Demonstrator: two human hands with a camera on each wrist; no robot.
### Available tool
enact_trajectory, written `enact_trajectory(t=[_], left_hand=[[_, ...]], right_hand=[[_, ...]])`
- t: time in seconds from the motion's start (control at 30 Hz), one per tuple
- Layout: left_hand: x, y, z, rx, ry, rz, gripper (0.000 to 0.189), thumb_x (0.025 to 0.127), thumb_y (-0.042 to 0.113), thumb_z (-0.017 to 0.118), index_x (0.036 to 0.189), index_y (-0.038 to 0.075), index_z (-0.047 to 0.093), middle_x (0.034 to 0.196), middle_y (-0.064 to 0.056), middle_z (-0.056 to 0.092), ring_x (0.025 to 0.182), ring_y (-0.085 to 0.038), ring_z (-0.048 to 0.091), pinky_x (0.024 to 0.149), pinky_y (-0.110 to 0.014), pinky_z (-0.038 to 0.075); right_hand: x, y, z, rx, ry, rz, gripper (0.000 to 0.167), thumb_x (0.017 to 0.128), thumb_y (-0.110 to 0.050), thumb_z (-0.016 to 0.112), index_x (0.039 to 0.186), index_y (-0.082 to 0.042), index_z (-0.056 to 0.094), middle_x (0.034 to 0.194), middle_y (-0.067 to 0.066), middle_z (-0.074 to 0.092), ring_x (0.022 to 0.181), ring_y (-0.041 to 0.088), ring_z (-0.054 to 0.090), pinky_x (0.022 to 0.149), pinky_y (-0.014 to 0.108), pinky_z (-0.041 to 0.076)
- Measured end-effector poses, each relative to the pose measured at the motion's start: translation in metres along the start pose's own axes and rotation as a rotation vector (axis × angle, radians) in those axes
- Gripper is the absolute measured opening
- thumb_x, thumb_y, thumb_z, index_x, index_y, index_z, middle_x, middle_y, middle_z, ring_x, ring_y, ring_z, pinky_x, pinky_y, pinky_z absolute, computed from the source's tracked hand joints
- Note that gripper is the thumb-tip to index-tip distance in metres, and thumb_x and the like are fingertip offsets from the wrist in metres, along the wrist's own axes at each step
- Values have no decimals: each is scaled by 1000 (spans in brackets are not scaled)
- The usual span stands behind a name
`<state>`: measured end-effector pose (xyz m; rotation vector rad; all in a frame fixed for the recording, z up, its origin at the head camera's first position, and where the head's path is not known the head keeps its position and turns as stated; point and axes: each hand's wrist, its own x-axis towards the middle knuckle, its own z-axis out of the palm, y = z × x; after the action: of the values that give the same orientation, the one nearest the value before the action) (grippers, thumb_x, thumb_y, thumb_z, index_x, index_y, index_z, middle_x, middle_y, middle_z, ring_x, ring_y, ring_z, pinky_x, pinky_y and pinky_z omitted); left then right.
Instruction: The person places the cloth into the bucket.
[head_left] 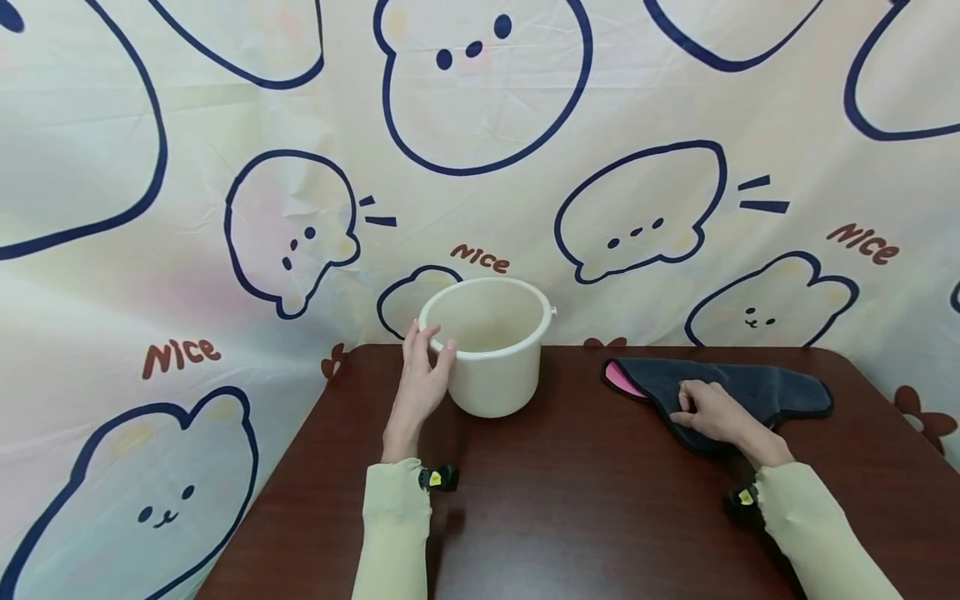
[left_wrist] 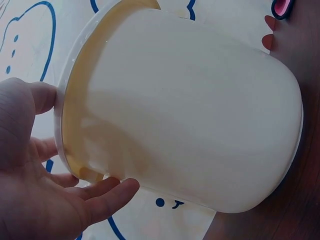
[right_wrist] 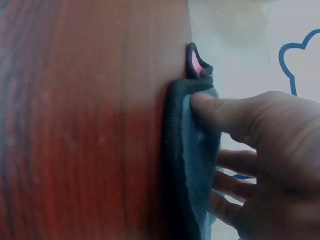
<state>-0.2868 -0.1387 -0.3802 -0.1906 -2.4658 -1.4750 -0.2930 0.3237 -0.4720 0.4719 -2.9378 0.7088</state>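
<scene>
White plastic bucket [head_left: 495, 379]: upright, table's [head_left: 585, 500] far edge, towards far-left corner | left hand [head_left: 421, 383]: grasping bucket's left rim | slate-blue, black-trimmed cloth item [head_left: 753, 383]: far edge, towards far-right corner, long axis roughly along that edge, pink-lined end facing bucket | right hand [head_left: 714, 412]: nearer hand, pinching cloth item around mid-length
</scene>
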Motion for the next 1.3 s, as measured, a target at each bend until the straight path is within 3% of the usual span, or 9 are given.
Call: enact_trajectory(t=[0.27, 0.53, 0.73, 1.1, 1.3], left_hand=[[-2, 2, 1, 6, 1, 0, 53, 101, 46, 46, 144, 16, 41, 165, -9, 3, 150, -33, 19, 116, -56, 26], [-3, 0, 1, -11, 17, -12, 51, 100, 45, 48, 143, 18, 43, 165, -7, 5, 150, -32, 20, 116, -56, 27], [0, -3, 7, -62, 46, -24, 51, 101, 46, 46, 143, 18, 42, 162, -12, 20, 148, -29, 24, 117, -55, 27], [0, -5, 9, -79, 80, -52, 45, 99, 47, 50, 133, 17, 47, 154, -10, 35, 138, -27, 38, 112, -53, 34], [0, -1, 10, -112, 130, -75, 36, 99, 38, 51, 128, 15, 51, 139, -10, 48, 120, -26, 50, 97, -47, 45]], right_hand=[[2, -12, 3, -90, -39, 21, 34, 83, -9, 73, 70, -13, 42, 64, 0, 43, 57, 14, 41, 56, 29, 33], [1, -17, 1, -30, -17, 75, 31, 85, -14, 74, 74, -13, 45, 63, 0, 46, 56, 15, 43, 53, 28, 34], [0, -19, -4, 19, -28, 88, 29, 85, -16, 75, 76, -12, 47, 65, 2, 48, 58, 16, 44, 51, 28, 35], [-4, -30, -24, 28, 125, 85, 29, 86, -17, 74, 79, -9, 47, 64, 3, 49, 57, 17, 42, 50, 28, 31], [-6, -35, -34, 40, 188, 109, 28, 86, -18, 74, 82, -8, 48, 65, 5, 46, 58, 18, 40, 49, 28, 29]])
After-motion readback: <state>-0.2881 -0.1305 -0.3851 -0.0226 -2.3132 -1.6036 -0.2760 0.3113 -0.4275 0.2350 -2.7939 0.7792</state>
